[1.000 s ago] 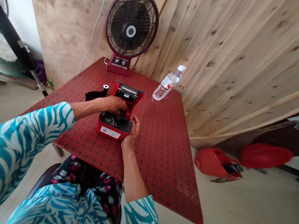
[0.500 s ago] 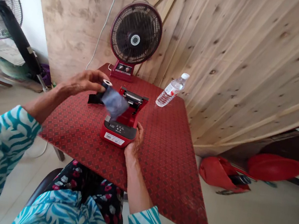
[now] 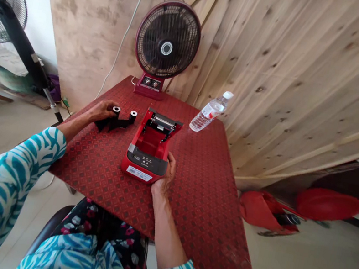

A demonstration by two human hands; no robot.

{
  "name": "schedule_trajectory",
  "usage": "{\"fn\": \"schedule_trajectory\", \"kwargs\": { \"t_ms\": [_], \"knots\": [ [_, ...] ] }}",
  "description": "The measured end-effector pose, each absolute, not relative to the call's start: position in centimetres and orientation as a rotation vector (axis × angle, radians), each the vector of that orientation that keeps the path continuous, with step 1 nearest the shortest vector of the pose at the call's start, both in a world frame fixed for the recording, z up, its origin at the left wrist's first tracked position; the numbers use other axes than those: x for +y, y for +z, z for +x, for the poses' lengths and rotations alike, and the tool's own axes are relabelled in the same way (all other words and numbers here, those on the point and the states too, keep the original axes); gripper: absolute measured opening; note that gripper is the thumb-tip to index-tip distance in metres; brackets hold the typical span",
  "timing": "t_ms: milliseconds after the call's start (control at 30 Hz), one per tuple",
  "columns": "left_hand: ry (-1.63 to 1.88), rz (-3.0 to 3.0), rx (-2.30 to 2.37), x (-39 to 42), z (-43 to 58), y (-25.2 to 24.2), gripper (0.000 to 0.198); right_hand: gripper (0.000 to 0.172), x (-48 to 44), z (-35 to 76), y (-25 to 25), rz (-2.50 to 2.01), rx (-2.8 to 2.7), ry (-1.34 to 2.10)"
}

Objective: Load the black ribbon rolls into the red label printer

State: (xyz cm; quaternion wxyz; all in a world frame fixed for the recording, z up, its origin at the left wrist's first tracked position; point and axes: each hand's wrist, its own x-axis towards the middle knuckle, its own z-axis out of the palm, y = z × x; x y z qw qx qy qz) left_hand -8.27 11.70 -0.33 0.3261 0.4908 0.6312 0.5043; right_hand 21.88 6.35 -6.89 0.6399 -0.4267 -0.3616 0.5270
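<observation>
A red label printer (image 3: pixel 144 169) with a dark grey front panel stands on the table, its lid raised and its red inner bay bare. My right hand (image 3: pixel 165 176) grips the printer's lower right side, with some fingers hidden behind it. Left of the printer, my left hand (image 3: pixel 103 111) has its fingers closed around one black ribbon roll (image 3: pixel 115 114) with a white core. A second black ribbon roll (image 3: pixel 133 118) stands close by, and a loose black strip (image 3: pixel 121 123) runs between the two.
A maroon table fan (image 3: pixel 166 49) stands at the back of the red patterned table (image 3: pixel 197 230). Right of the printer is a water bottle (image 3: pixel 208 112). A floor fan (image 3: pixel 28 54) is at far left; a red bag (image 3: pixel 261 209) lies on the floor at right.
My left hand has moved left and down to the table with the black ribbon roll, away from above the printer. The blurred dark ribbon over the bay is gone. My right hand stays on the printer.
</observation>
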Motion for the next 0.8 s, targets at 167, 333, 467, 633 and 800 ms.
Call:
{"fn": "schedule_trajectory", "kwargs": {
  "t_ms": [167,333,467,633,800],
  "knots": [
    [1.126,1.418,1.683,12.5,-9.2,0.6,0.024,0.038,6.3,21.8,-6.7,-1.005,-0.831,1.193],
    [1.044,1.573,1.750,14.9,-7.8,2.1,0.025,0.037,6.3,21.9,-6.6,-1.023,-0.850,1.168],
    [0.962,1.603,1.709,16.0,-5.2,2.1,0.040,0.038,6.4,22.0,-7.0,-0.996,-0.851,1.193],
    [0.858,1.677,1.680,16.1,-3.7,2.2,0.040,0.039,6.6,22.0,-7.3,-0.988,-0.860,1.189],
    [0.917,1.699,1.603,14.4,-4.4,3.7,0.030,0.039,6.7,21.9,-7.2,-0.970,-0.835,1.212]
  ]
}}
